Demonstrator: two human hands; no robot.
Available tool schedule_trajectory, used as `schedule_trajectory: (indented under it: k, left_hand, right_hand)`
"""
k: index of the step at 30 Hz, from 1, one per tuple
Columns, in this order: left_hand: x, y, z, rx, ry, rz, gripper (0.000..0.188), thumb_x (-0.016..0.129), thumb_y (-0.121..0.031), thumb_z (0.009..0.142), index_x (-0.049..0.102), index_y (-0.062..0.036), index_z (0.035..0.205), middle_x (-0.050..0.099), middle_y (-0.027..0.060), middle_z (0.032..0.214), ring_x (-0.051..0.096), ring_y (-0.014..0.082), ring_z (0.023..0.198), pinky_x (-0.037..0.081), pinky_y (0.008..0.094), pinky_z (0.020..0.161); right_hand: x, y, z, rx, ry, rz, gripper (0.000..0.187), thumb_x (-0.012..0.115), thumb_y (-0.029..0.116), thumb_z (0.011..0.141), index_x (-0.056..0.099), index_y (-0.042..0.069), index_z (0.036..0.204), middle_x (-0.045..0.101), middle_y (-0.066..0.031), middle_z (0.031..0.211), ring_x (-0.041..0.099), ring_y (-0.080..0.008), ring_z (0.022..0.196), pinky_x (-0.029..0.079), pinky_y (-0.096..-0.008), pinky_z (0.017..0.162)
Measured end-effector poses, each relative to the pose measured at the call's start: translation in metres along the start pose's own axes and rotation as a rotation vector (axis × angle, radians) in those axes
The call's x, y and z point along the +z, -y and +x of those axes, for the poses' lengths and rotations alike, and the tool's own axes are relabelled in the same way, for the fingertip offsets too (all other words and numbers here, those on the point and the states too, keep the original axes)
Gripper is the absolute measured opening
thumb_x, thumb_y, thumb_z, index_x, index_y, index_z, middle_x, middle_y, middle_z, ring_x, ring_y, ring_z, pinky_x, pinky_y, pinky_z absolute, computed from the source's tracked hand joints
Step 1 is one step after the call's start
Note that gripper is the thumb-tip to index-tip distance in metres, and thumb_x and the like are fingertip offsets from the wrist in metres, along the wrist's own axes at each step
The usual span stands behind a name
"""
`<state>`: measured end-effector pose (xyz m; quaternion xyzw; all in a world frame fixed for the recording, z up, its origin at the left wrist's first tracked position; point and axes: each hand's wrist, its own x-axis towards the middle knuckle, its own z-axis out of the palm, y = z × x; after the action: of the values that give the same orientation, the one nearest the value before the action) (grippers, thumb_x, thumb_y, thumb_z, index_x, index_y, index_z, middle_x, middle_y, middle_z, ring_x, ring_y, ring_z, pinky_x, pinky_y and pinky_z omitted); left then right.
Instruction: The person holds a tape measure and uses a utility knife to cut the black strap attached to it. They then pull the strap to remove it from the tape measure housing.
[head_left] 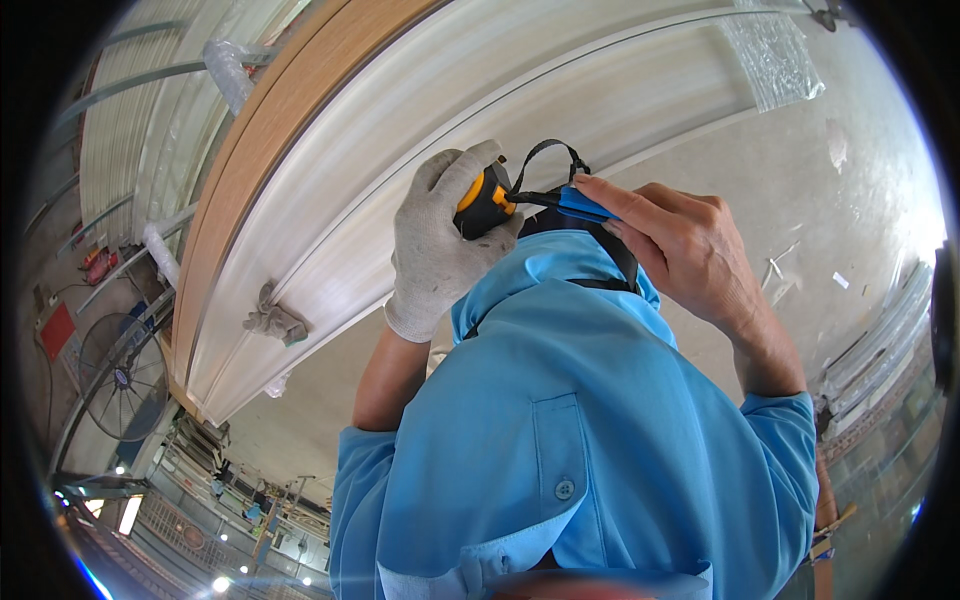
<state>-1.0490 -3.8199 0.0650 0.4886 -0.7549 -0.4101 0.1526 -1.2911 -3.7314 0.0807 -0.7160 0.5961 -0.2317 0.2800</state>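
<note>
My left hand (pixel 440 235), in a pale knitted work glove, is closed round a yellow-and-black tape measure (pixel 487 203) in front of my waist. A black strap (pixel 543 148) loops up beside the tape measure toward my other hand. Bare, my right hand (pixel 690 240) pinches a slim blue-and-black object (pixel 583 203) between thumb and fingers; its exact kind is unclear. The dark end of that object points at the tape measure. A crumpled grey glove (pixel 275 318) lies on the long white panels (pixel 400 130) to the left.
A wood-coloured board (pixel 240 170) runs along the far edge of the white panels. Clear plastic wrap (pixel 775 60) covers their far right end. A black fan (pixel 123 377) stands at the left, near racks of long profiles (pixel 150 110). Wrapped bars (pixel 880 340) lie at the right.
</note>
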Motion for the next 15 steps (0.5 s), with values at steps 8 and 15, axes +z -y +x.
schedule_trajectory:
  k: [8,15]
  left_hand:
    - [0.0015,0.002,-0.0005,0.045,-0.035,-0.003,0.069,0.089,-0.003,0.066,0.067,-0.0089,0.132,0.066,0.0176,0.12,0.07,0.0308,0.11,0.06,0.0385,0.095]
    - [0.0058,0.0027,-0.0044,0.007,-0.029,-0.02,0.065,0.089,-0.008,0.068,0.068,-0.009,0.129,0.066,0.0181,0.118,0.071,0.0327,0.106,0.059,0.0399,0.093]
  right_hand:
    - [0.0009,0.0009,0.0008,0.021,0.015,0.031,0.033,0.07,0.015,0.098,0.073,0.018,0.131,0.076,-0.0071,0.086,0.069,-0.0165,0.065,0.057,-0.0296,0.058]
    - [-0.0014,0.0023,-0.0007,0.027,0.057,0.011,0.032,0.07,0.017,0.099,0.073,0.017,0.131,0.077,-0.0073,0.087,0.072,-0.0169,0.068,0.058,-0.0301,0.058]
